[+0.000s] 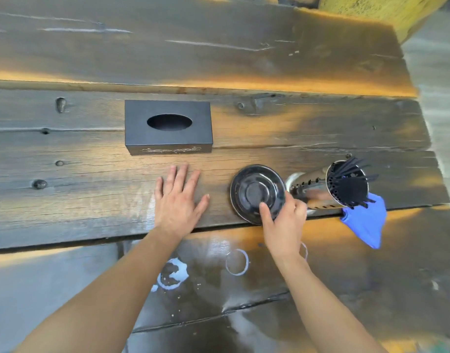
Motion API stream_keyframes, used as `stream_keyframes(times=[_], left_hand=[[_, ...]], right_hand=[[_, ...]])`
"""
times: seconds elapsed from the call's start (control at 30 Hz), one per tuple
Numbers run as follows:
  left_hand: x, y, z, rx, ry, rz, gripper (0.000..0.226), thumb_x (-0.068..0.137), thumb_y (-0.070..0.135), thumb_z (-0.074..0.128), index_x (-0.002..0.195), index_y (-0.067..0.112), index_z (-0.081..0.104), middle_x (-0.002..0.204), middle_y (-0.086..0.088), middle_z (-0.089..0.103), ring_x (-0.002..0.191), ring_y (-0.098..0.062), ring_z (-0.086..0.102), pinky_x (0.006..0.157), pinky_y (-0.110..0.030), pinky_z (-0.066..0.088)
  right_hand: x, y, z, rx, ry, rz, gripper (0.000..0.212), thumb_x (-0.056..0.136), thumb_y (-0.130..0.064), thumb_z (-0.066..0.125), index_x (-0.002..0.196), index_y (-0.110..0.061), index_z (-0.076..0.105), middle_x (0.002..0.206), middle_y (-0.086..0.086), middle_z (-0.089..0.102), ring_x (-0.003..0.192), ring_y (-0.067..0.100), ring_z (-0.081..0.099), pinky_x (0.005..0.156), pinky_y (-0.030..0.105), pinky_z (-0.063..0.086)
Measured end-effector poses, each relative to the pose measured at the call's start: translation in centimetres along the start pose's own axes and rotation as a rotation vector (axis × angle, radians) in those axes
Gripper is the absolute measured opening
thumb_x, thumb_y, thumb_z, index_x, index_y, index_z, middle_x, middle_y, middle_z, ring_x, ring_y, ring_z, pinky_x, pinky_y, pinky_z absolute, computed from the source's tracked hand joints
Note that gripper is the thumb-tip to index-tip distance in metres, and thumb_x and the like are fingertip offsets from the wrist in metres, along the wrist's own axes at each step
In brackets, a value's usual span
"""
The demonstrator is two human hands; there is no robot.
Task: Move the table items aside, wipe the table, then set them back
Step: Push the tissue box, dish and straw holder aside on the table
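A dark round saucer (254,189) lies on the rough wooden table (269,59), right of centre. My right hand (282,220) grips its near rim, thumb on top. Palm down on the wood left of the saucer rests my left hand (179,197), fingers spread, holding nothing. A black tissue box (169,127) with an oval opening stands beyond my left hand. Just right of the saucer is a perforated metal holder (318,183) full of black straws (348,184). A blue cloth (366,220) lies at the holder's near side, over a plank edge.
White ring stains (236,262) and a whitish smear (174,273) mark the near plank between my forearms. The table's right edge (422,110) runs close past the straw holder. A yellow object (376,11) sits beyond the far right corner.
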State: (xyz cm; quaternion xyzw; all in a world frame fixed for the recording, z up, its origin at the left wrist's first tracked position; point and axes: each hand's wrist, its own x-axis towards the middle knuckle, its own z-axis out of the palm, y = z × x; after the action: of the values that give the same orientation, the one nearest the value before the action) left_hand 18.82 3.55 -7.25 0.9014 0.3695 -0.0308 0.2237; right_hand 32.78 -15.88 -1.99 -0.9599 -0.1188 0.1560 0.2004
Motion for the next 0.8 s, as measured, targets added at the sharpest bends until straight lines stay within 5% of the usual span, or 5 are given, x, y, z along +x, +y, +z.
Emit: stream_keyframes(times=[0.17, 0.3, 0.4, 0.53, 0.8], left_hand=[[1.4, 1.2, 1.0, 0.100, -0.035, -0.001, 0.072, 0.097, 0.074, 0.023, 0.161, 0.041, 0.014, 0.173, 0.003, 0.006, 0.160, -0.024, -0.002, 0.126, -0.056, 0.002], [1.3, 1.6, 1.1, 0.156, -0.025, -0.012, 0.074, 0.097, 0.074, 0.018, 0.162, 0.040, 0.011, 0.173, 0.002, 0.004, 0.160, -0.025, -0.004, 0.126, -0.057, 0.000], [1.3, 1.8, 1.0, 0.152, -0.034, -0.017, 0.074, 0.097, 0.074, 0.018, 0.162, 0.040, 0.011, 0.173, 0.001, 0.004, 0.160, -0.025, -0.005, 0.126, -0.057, 0.000], [1.3, 2.0, 0.9, 0.160, -0.033, -0.024, 0.074, 0.096, 0.074, 0.016, 0.161, 0.041, 0.011, 0.173, 0.003, 0.002, 0.160, -0.023, -0.007, 0.126, -0.056, 0.001], [1.4, 2.1, 0.8, 0.182, -0.057, -0.031, 0.074, 0.096, 0.074, 0.014, 0.162, 0.041, 0.008, 0.173, 0.003, -0.001, 0.159, -0.023, -0.010, 0.126, -0.057, 0.000]], right_hand=[[0.3, 2.0, 0.2, 0.232, -0.114, 0.126, 0.055, 0.100, -0.023, 0.066, 0.149, -0.009, 0.046, 0.139, 0.014, 0.051, 0.133, 0.026, 0.043, 0.117, 0.048, 0.040], [1.2, 3.1, 1.4, 0.332, -0.116, 0.158, 0.034, 0.094, -0.027, 0.060, 0.126, -0.034, 0.052, 0.122, 0.004, 0.068, 0.113, 0.027, 0.068, 0.099, 0.053, 0.057], [1.4, 2.2, 0.9, 0.477, -0.113, 0.273, 0.035, 0.103, -0.006, 0.057, 0.130, -0.029, 0.052, 0.110, 0.005, 0.071, 0.079, 0.018, 0.071, 0.071, 0.034, 0.065], [1.9, 2.1, 1.0, 0.564, -0.089, 0.342, 0.052, 0.106, -0.005, 0.054, 0.155, -0.017, 0.041, 0.124, 0.005, 0.067, 0.076, 0.021, 0.071, 0.056, 0.015, 0.056], [6.6, -1.9, 1.8, 0.682, -0.055, 0.271, 0.051, 0.106, -0.005, 0.053, 0.155, -0.016, 0.046, 0.120, 0.003, 0.072, 0.068, -0.006, 0.071, 0.070, 0.028, 0.066]])
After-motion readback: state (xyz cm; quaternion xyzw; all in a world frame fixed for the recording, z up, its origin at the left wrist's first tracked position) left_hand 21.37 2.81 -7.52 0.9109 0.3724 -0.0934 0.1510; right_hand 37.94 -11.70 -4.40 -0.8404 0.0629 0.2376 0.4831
